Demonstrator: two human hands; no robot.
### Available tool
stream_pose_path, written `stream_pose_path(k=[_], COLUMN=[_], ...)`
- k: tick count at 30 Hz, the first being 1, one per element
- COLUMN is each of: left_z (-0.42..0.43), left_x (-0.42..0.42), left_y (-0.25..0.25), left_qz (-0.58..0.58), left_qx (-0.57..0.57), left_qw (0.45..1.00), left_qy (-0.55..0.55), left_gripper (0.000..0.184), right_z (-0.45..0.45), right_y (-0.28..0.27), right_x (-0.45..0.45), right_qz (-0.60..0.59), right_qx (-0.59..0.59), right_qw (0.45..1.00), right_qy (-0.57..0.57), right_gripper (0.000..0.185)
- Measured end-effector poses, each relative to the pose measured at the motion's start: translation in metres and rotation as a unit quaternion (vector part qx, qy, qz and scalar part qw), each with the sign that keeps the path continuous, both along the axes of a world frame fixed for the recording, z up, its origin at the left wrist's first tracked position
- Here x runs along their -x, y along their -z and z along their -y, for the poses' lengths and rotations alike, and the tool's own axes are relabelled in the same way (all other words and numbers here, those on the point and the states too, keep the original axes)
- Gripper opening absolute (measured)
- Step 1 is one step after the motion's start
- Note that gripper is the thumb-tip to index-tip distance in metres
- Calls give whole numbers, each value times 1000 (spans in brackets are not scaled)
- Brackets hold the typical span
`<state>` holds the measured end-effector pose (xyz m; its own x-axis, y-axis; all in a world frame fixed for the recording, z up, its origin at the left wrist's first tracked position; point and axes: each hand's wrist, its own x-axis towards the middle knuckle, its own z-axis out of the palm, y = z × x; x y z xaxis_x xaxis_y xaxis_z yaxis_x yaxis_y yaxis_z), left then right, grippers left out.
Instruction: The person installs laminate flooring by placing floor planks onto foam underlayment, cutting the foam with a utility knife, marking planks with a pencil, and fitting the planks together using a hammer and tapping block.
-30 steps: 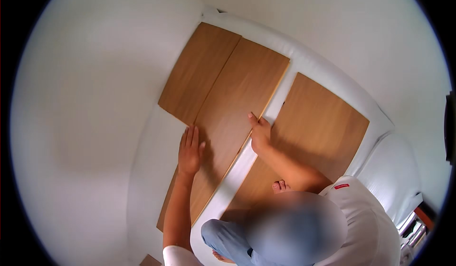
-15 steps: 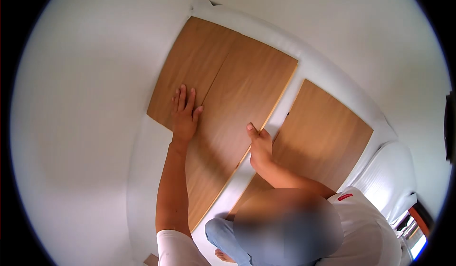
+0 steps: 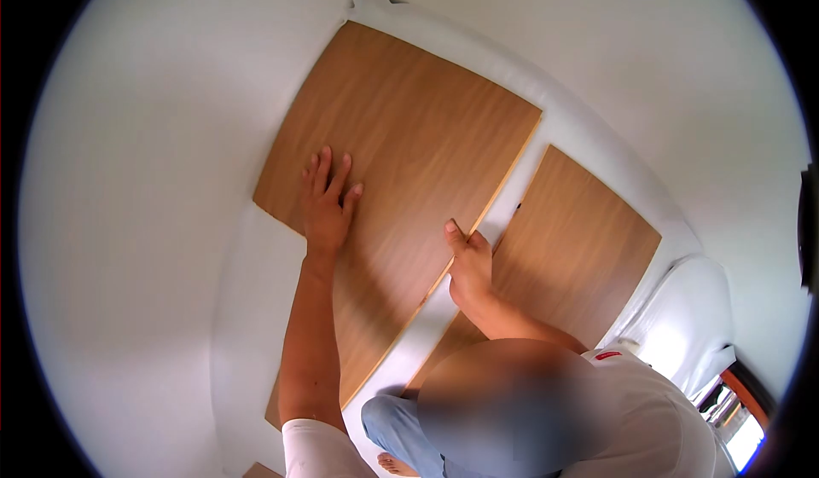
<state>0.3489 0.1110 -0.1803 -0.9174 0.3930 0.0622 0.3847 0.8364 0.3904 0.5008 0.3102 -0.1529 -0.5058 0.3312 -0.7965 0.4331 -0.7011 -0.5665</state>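
Two wood-grain laminate floor planks point(image 3: 418, 137) lie side by side against the left wall, their joint no longer showing as a dark line. My left hand point(image 3: 326, 209) rests flat on the upper face of the left plank, fingers spread. At the long right edge of the planks, my right hand point(image 3: 469, 260) grips with the thumb on top and the other fingers curled at the side, partly hidden. Another wood-grain plank point(image 3: 580, 239) lies apart to the right, across a strip of white underlay point(image 3: 512, 190).
White walls point(image 3: 128, 222) rise on the left and at the far side. Bent knees in blue jeans point(image 3: 397, 431) and a bare foot point(image 3: 397, 465) are close by. A small wood piece point(image 3: 262, 471) shows at the bottom edge. Bunched white sheeting point(image 3: 682, 316) lies at right.
The dark seam between the two planks has closed, and their far ends now line up. The left plank's near end has come into view beside my left arm. Both hands keep their places.
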Motion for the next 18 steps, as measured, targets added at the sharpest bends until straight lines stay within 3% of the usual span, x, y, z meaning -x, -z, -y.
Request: stream_pose_path(k=[8,11,13,14,15,17,18], left_z=[-3,-1,-1,0,0,3,4], left_x=[1,-3,0,-2,-1,3,4], left_y=[-5,-11,-7,-6,-5,-4,-6], left_qz=[1,21,-16,-12,-17,-16,-11], left_qx=[2,-7,-8,-5,-1,9,10], left_qw=[1000,1000,1000,1000,1000,1000,1000], left_qy=[3,-17,0,-9,-8,-15,-9], left_gripper=[50,51,50,50,50,50,49], right_z=[3,3,3,-3,-9,-17,-30], right_y=[4,-4,6,11,12,10,-2], right_x=[1,4,4,2,1,-2,-3], right_qz=[10,55,76,77,76,24,36], right_qx=[-35,-65,-219,-241,-239,-111,-61], right_qw=[999,995,961,942,941,969,958], right_qy=[4,-59,-150,-220,-228,-220,-277], right_gripper=[26,33,41,44,44,52,64])
